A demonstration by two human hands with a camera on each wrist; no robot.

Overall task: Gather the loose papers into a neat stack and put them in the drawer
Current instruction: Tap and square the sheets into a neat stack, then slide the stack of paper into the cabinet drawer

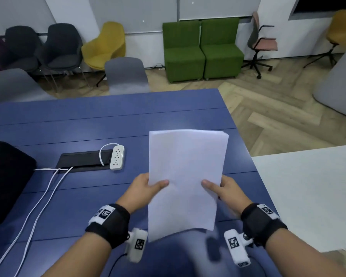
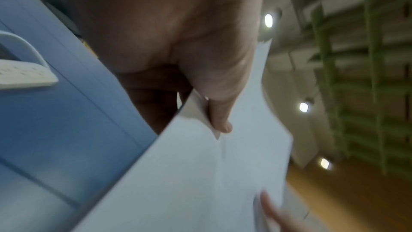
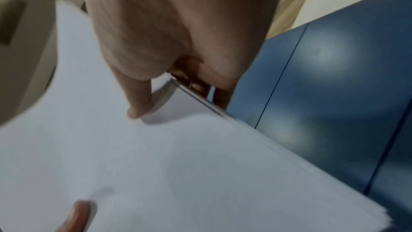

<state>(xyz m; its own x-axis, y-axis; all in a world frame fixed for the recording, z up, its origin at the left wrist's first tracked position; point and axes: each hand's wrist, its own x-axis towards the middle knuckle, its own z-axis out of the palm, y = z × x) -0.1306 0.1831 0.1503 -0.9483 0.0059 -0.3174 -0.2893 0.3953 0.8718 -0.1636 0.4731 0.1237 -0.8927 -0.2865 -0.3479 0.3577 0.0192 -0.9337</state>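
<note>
A stack of white papers (image 1: 185,176) is held up off the blue table (image 1: 108,120), tilted toward me. My left hand (image 1: 148,186) pinches its left edge, thumb on top and fingers behind. My right hand (image 1: 218,187) pinches the right edge the same way. In the left wrist view the thumb presses on the papers (image 2: 200,174), and the other hand's thumb tip shows at the bottom. The right wrist view shows the papers (image 3: 167,156) with several sheet edges slightly fanned under the thumb. No drawer is in view.
A white power strip (image 1: 117,157) lies beside a black cable hatch (image 1: 84,159), with white cables (image 1: 46,188) trailing left. A black bag (image 1: 6,176) sits at the left edge. A white table (image 1: 308,192) adjoins on the right. Chairs (image 1: 126,74) stand beyond the table.
</note>
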